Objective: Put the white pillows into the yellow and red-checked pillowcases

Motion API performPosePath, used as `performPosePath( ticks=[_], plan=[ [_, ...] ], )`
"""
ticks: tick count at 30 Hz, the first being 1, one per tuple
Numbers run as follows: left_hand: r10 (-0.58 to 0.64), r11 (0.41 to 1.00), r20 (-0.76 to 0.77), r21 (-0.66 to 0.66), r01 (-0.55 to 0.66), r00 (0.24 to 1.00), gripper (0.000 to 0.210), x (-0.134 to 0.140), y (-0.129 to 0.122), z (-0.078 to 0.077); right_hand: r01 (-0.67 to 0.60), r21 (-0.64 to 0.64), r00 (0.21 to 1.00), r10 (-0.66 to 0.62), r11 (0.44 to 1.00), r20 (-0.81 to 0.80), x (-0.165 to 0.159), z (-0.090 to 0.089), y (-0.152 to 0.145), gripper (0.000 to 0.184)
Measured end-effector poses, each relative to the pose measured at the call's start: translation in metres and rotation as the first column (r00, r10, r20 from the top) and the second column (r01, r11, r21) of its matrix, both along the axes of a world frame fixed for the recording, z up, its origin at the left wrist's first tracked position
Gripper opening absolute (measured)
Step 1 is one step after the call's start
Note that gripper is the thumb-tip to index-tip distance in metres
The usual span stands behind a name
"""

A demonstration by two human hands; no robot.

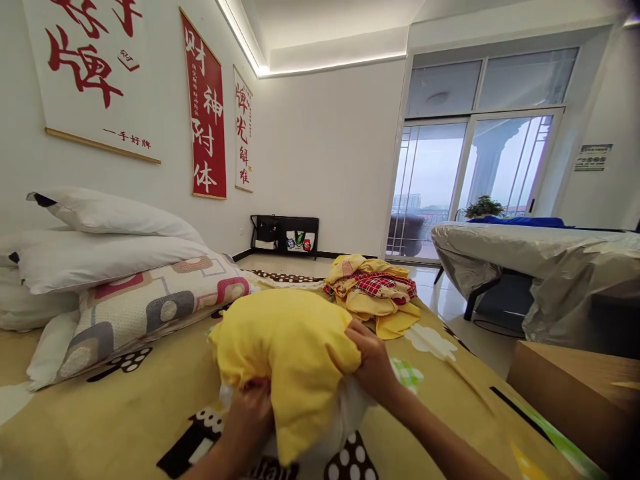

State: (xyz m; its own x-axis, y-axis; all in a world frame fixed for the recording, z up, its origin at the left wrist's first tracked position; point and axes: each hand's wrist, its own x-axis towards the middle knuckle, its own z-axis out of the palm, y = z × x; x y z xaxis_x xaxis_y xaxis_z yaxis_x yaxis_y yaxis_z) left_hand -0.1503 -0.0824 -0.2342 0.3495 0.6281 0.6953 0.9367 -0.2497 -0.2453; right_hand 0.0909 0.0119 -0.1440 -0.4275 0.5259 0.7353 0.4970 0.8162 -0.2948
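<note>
A yellow pillowcase (295,327) is partly drawn over a white pillow (353,403), whose uncovered end shows underneath, near me. My left hand (250,413) is closed on the near left edge of the pillowcase. On the right side, my right hand (373,360) grips a bunched fold of the same cloth. One yellow corner hangs down between my hands. Beneath the pillow lies a tan patterned bedsheet (150,407). Just beyond it is a heap of yellow and red-checked bed linen (375,287).
Several white pillows (110,257) and a patterned pillow (165,300) are stacked at the left. A cardboard box (575,393) stands at the right, below a table under a plastic cover (530,247). A low black rack (285,235) is against the far wall.
</note>
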Motion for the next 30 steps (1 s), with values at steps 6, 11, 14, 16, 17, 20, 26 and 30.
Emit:
performPosePath(
  ticks=[6, 11, 14, 16, 17, 20, 26, 30],
  plan=[
    [0.159, 0.929, -0.048, -0.33, -0.166, 0.986, 0.032, -0.029, 0.062, 0.018, 0.165, 0.232, 0.874, -0.251, 0.959, 0.417, 0.029, -0.04, 0.036, 0.024],
    [0.266, 0.812, 0.009, -0.541, -0.219, 0.964, 0.054, -0.036, 0.053, 0.008, 0.195, 0.152, 0.822, -0.246, 0.969, 0.514, 0.042, -0.075, 0.025, 0.032],
    [0.328, 0.8, 0.092, -0.557, -0.224, 0.94, 0.053, -0.048, 0.02, 0.037, 0.315, 0.118, 0.839, -0.335, 0.942, 0.43, 0.059, -0.059, 0.025, 0.024],
    [0.333, 0.834, 0.149, -0.506, -0.218, 0.931, 0.051, -0.062, -0.004, 0.04, 0.346, 0.059, 0.85, -0.339, 0.936, 0.402, 0.072, -0.063, 0.023, 0.021],
    [0.321, 0.85, 0.171, -0.485, -0.204, 0.932, 0.053, -0.069, -0.015, 0.032, 0.323, 0.015, 0.855, -0.299, 0.946, 0.423, 0.077, -0.071, 0.02, 0.024],
    [0.144, 0.87, 0.152, -0.491, -0.052, 0.978, 0.07, -0.09, -0.036, -0.014, 0.2, -0.14, 0.823, -0.089, 0.97, 0.561, 0.088, -0.105, 0.003, 0.037],
    [-0.233, 0.95, 0.08, -0.194, 0.244, 0.969, 0.069, -0.115, -0.061, -0.011, 0.131, -0.035, 0.792, -0.084, 0.991, 0.605, 0.118, -0.082, -0.028, 0.018],
    [-0.277, 0.96, -0.034, -0.048, 0.275, 0.96, 0.043, -0.115, -0.076, 0.028, 0.001, 0.211, 0.84, -0.115, 0.978, 0.53, 0.127, -0.059, -0.046, 0.013]
  ],
)
